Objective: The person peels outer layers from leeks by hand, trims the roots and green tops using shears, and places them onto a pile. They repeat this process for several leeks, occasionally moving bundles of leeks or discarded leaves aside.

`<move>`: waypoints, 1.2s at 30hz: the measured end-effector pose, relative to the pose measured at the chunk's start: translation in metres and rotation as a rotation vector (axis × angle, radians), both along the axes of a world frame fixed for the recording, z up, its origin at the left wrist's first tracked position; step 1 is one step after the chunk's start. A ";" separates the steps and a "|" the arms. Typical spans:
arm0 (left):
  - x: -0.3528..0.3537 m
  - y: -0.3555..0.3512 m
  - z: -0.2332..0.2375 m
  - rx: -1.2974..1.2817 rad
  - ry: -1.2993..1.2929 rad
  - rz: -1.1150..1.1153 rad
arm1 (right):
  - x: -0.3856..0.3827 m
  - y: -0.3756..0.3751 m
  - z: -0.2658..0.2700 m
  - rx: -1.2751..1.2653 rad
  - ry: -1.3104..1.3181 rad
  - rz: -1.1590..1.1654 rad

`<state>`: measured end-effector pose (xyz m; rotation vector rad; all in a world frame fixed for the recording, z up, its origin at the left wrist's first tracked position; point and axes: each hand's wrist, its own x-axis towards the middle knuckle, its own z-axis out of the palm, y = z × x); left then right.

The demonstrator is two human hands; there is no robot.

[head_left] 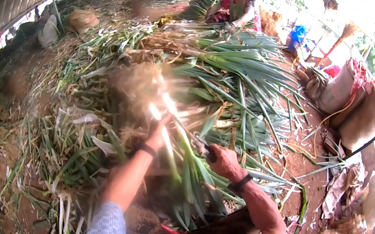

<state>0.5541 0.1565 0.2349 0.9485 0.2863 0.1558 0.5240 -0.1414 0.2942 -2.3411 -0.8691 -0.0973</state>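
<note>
Left hand (158, 134) grips the leeks (183, 166) just below their pale ends (blurred); right hand (222, 162) clasps a knife (206, 149). Cutting is safest angled away from the left hand.

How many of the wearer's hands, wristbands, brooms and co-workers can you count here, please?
Hands: 2, left hand gripping leeks, right hand gripping a dark handle
Wristbands: 2
Broom: 1
Co-worker: 1
Total: 6
</note>
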 end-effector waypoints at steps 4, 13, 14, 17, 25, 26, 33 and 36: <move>0.012 0.002 -0.027 0.154 -0.046 0.017 | 0.002 0.005 0.006 0.020 0.063 -0.025; -0.004 -0.027 0.014 -0.020 0.016 -0.109 | 0.014 0.015 0.021 0.041 0.055 0.010; -0.005 -0.030 0.020 -0.032 0.011 -0.056 | 0.016 0.016 0.019 0.077 0.037 0.037; -0.002 -0.029 0.018 -0.002 0.015 0.077 | 0.018 0.015 0.022 0.018 0.079 0.004; -0.008 -0.031 0.020 0.095 0.044 0.033 | 0.012 0.006 0.031 0.061 0.082 0.099; -0.005 -0.027 0.009 0.098 0.024 0.012 | 0.013 0.003 0.029 0.045 0.091 0.138; -0.015 -0.029 0.027 0.008 -0.039 -0.075 | 0.015 0.000 0.031 0.121 0.064 0.044; -0.020 -0.028 0.033 -0.194 -0.065 -0.238 | 0.009 -0.003 0.048 0.002 0.208 0.042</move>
